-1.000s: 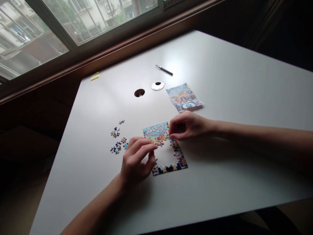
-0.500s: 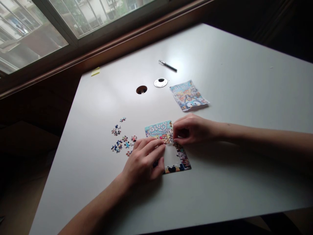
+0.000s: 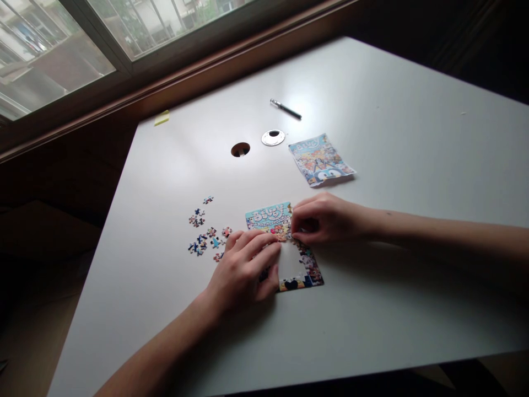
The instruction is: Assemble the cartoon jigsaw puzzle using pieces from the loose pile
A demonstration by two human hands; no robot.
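Note:
A partly assembled jigsaw puzzle (image 3: 270, 214) lies flat on the white table, its upper rows and right border filled around a bare middle. Across its left side rests my left hand (image 3: 247, 264), fingers stretched out and fingertips by the bare middle. My right hand (image 3: 316, 219) is over the right edge of the puzzle, thumb and index finger closed in a pinch. Whatever is between those fingertips is too small or hidden. Several loose puzzle pieces (image 3: 198, 245) are scattered left of my left hand.
Behind the puzzle lies a creased reference picture (image 3: 322, 159) with the same print. Farther back are a round metal cover (image 3: 273, 138), a cable hole (image 3: 240, 150), and a pen (image 3: 286, 109). A yellow sticky note (image 3: 162, 118) is at the far left corner, near the window.
Both hands keep almost the same place on the puzzle. The whole view has shifted very slightly; no piece has visibly moved.

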